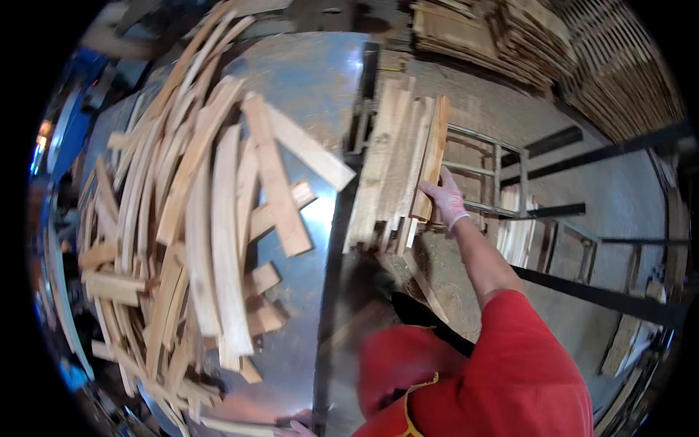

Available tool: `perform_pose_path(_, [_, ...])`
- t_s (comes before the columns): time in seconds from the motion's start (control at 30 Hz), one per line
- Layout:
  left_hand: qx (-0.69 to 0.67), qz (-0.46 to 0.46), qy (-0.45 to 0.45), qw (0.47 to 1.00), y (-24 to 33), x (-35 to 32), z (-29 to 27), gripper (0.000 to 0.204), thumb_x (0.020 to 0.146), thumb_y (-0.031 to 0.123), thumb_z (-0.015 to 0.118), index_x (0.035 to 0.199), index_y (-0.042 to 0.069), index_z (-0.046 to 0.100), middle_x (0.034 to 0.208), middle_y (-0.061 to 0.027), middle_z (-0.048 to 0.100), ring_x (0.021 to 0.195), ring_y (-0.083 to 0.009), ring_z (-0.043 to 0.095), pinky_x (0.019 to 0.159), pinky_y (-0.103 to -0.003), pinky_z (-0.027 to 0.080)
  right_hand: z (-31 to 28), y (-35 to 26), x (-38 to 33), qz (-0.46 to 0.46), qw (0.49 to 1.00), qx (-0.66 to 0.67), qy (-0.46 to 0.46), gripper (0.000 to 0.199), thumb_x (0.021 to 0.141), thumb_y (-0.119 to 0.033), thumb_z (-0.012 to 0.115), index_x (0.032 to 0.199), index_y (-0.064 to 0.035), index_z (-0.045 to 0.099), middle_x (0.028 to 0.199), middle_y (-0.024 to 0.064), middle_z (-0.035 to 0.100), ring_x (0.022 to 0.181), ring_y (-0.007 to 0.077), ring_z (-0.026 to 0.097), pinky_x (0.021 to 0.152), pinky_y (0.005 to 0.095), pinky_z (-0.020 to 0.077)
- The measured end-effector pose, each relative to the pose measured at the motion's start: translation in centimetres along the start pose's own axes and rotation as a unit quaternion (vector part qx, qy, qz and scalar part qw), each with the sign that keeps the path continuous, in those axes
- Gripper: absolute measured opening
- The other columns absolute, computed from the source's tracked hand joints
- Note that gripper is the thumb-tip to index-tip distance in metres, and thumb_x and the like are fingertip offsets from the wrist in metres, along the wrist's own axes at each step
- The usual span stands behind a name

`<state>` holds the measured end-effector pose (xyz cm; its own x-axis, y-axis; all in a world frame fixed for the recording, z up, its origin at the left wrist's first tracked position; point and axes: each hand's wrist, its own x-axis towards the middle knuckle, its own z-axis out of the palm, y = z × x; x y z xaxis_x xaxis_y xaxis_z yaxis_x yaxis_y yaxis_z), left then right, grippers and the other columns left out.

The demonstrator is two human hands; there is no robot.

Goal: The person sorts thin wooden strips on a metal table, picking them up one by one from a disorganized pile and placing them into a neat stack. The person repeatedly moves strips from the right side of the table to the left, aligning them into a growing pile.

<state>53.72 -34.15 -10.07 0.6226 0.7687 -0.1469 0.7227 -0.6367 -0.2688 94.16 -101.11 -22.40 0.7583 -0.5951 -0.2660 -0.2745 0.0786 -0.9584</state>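
Observation:
My right hand (448, 200), in a thin pale glove, grips the near end of a narrow wooden board (437, 138). The thumb lies across the board's top and the fingers go round its right side. That board rests on the right edge of a stack of pale wooden boards (382, 160) beside the metal table. Only a small part of my left hand (295, 430) shows at the lower edge, by the end of a wooden strip (237, 425). Its fingers are mostly cut off, so its hold cannot be made out.
A large jumbled heap of wooden strips (204, 218), some curved, covers much of the shiny metal table (298, 357). A metal frame (502, 171) with dark bars (604, 295) stands at the right. Stacked boards (466, 40) and slatted bundles (619, 91) lie at the back.

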Motion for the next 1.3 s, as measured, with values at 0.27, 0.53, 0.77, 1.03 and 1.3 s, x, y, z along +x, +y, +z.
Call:
perform_pose_path(0.27, [-0.345, -0.143, 0.063, 0.925, -0.6, 0.1, -3.2, 0.085, 0.086, 0.014, 0.079, 0.157, -0.005, 0.038, 0.155, -0.0265, 0.045, 0.146, -0.0403, 0.044, 0.125, -0.046, 0.034, 2.5, -5.7, -7.5, 0.003, 0.991, -0.098, -0.09, 0.069, 0.098, -0.019, 0.069, 0.158, 0.0034, 0.045, 0.131, 0.012, 0.068, 0.1, 0.0194, 0.065, 0.084, 0.0307, 0.0543])
perform_pose_path(0.53, [-0.859, -0.223, -0.127, 0.442, -8.9, -5.2, -5.2, 0.034, 0.092, 0.012, 0.063, 0.125, 0.003, 0.064, 0.105, -0.0161, 0.073, 0.092, -0.033, 0.072, 0.081, -0.048, 0.062, 6.4, -5.0, -30.8, 0.167, 0.899, 0.004, -0.405, 0.053, 0.098, -0.01, 0.07, 0.147, -0.0039, 0.054, 0.09, -0.0024, 0.058, 0.074, 0.0105, 0.054, 0.065, 0.0268, 0.0458])
perform_pose_path(0.77, [-0.235, -0.111, 0.152, 0.954, -18.0, -9.6, 0.8, 0.056, 0.086, 0.03, 0.076, 0.138, 0.014, 0.062, 0.144, -0.0158, 0.059, 0.129, -0.039, 0.058, 0.106, -0.055, 0.047, 15.1, -5.1, -47.3, 0.096, 0.716, -0.199, -0.663, 0.062, 0.097, -0.021, 0.076, 0.15, 0.0044, 0.056, 0.125, 0.0063, 0.068, 0.101, 0.0118, 0.062, 0.09, 0.025, 0.051])
perform_pose_path(1.03, [-0.138, -0.117, 0.138, 0.974, -20.4, -9.9, 0.3, 0.073, 0.086, 0.031, 0.074, 0.15, 0.006, 0.05, 0.154, -0.0189, 0.049, 0.143, -0.0398, 0.046, 0.117, -0.054, 0.038, 36.0, -10.2, -51.4, 0.124, 0.75, -0.081, -0.645, 0.071, 0.097, -0.027, 0.073, 0.155, 0.0022, 0.046, 0.096, 0.0024, 0.061, 0.08, 0.0098, 0.05, 0.069, 0.031, 0.0448])
perform_pose_path(1.3, [-0.329, 0.018, -0.062, 0.942, -11.4, -8.2, -5.1, 0.079, 0.086, 0.032, 0.077, 0.155, 0.008, 0.047, 0.158, -0.0192, 0.049, 0.146, -0.036, 0.048, 0.117, -0.049, 0.042, 48.9, -6.9, -54.2, 0.337, 0.72, 0.0, -0.607, 0.051, 0.101, -0.024, 0.069, 0.149, -0.0116, 0.054, 0.137, 0.013, 0.065, 0.118, 0.0346, 0.067, 0.099, 0.0555, 0.0576])
